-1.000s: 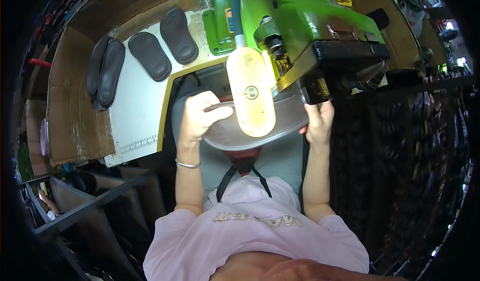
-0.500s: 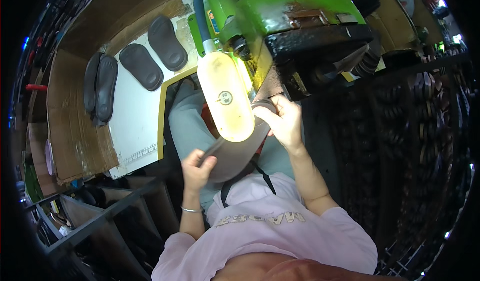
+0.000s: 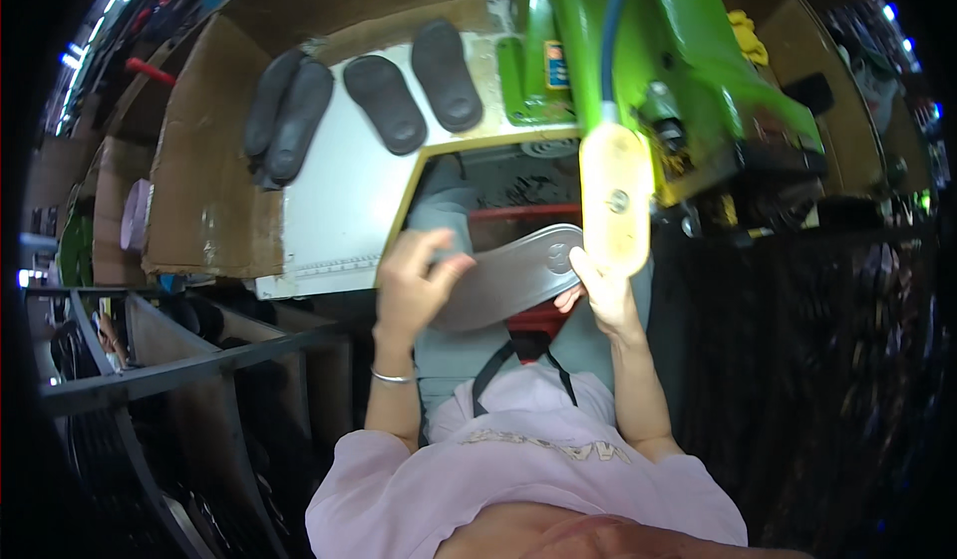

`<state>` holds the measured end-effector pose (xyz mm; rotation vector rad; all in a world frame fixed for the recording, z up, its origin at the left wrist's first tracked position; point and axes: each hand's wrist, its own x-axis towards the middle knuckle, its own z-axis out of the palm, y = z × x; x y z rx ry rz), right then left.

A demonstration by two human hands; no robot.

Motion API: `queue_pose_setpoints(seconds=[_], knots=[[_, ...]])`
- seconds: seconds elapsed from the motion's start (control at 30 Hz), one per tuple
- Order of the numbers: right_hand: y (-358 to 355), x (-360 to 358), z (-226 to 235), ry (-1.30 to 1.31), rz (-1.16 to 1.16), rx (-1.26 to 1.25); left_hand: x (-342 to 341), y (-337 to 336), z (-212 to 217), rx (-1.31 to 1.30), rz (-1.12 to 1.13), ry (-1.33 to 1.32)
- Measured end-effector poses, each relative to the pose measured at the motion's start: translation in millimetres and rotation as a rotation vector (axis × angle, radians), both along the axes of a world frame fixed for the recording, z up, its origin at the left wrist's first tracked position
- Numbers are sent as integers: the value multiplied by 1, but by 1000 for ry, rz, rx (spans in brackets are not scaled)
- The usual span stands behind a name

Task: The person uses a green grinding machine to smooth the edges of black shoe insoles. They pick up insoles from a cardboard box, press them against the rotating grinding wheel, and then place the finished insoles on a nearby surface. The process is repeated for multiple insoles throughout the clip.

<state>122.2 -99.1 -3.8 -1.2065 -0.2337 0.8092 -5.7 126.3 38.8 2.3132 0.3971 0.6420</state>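
A dark brown shoe sole (image 3: 508,278) lies slantwise above my lap, its rounded end with a round mark at the right. My right hand (image 3: 608,295) is closed on that end, thumb on top and fingertips showing beneath. Beside the sole's other end is my left hand (image 3: 411,278), slightly blurred. Its thumb and forefinger are apart, with nothing visible between them. The yellow oval lamp head (image 3: 615,200) hangs just above my right hand and hides part of it.
Several dark soles (image 3: 386,104) lie on the white board (image 3: 339,215), inside cardboard walls (image 3: 214,150). A green machine (image 3: 688,71) stands ahead at the right. Metal racks with dividers (image 3: 199,360) are at the left; dark, crowded shelving (image 3: 827,360) is at the right.
The sole has come away from the machine, and its marked face now shows. My left hand has let go of its end. The view has shifted, moving the bench and lamp rightward.
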Motion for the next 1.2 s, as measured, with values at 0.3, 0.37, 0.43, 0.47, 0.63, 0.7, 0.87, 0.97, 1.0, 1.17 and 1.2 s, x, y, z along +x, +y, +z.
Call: queue_pose_setpoints(seconds=[0.3, 0.37, 0.43, 0.47, 0.63, 0.7, 0.87, 0.97, 1.0, 1.17, 1.2], knots=[[195, 40, 16, 423, -241, 528, -5, 259, -39, 446, 793, 196], [237, 63, 2, 571, -375, 496, 22, 258, -55, 531, 859, 345], [251, 71, -15, 484, -191, 428, 31, 254, -56, 504, 869, 428], [252, 68, -18, 438, -165, 383, 26, 253, -51, 440, 849, 432], [191, 24, -23, 303, -16, 182, -32, 213, -28, -28, 734, -23], [162, 13, -37, 270, 200, 145, -70, 172, -16, -223, 659, -211], [79, -11, -43, 510, 331, 470, -105, 55, 30, -94, 163, -54], [13, -19, -40, 295, 75, 51, -83, 7, 5, -427, -195, -176], [-18, -20, -55, 305, 50, 77, -68, -14, -10, -650, -261, -285], [-102, -61, -56, 333, -120, -59, 18, -107, -41, -1240, -294, -125], [-114, -73, -71, 250, -133, -110, 28, -121, -43, -1280, -344, -86]])
